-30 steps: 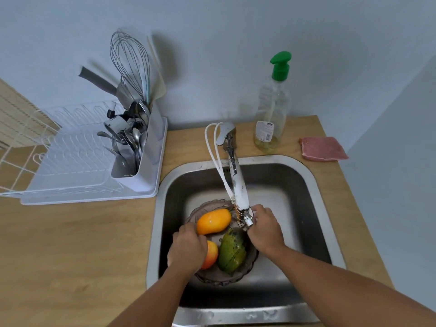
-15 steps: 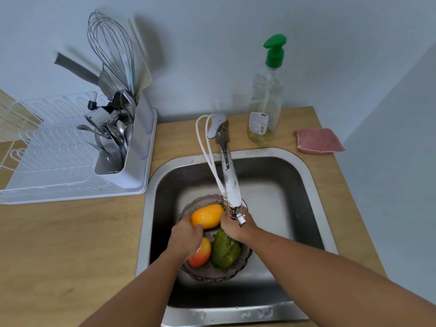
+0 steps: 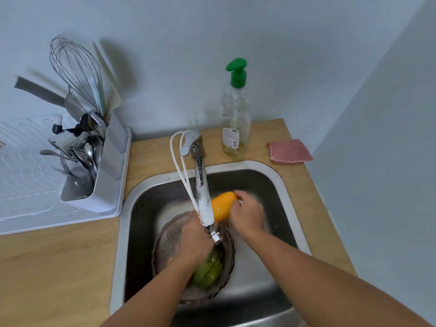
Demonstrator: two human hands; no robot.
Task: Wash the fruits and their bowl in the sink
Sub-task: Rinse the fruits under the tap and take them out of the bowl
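Observation:
A stainless sink (image 3: pixel 290 192) holds a dark glass bowl (image 3: pixel 162 234). A green fruit (image 3: pixel 208 270) lies in the bowl; slivers of an orange-red fruit (image 3: pixel 190 277) show under my left forearm. My right hand (image 3: pixel 247 215) grips a yellow-orange fruit (image 3: pixel 224 206) above the sink floor, just right of the white faucet spout (image 3: pixel 204 199) and outside the bowl. My left hand (image 3: pixel 194 244) is over the bowl with its fingers curled up against the spout; its grip is hidden.
A green-capped soap bottle (image 3: pixel 236 119) and a pink cloth (image 3: pixel 290 152) sit on the wooden counter behind the sink. On the left stands a white drying rack (image 3: pixel 35 197) with a cutlery holder (image 3: pixel 103 166) full of utensils. A wall rises close on the right.
The yellow-orange fruit passed from my left hand to my right and moved up and right, out of the bowl. My right hand left the spout tip; my left hand shifted toward the spout.

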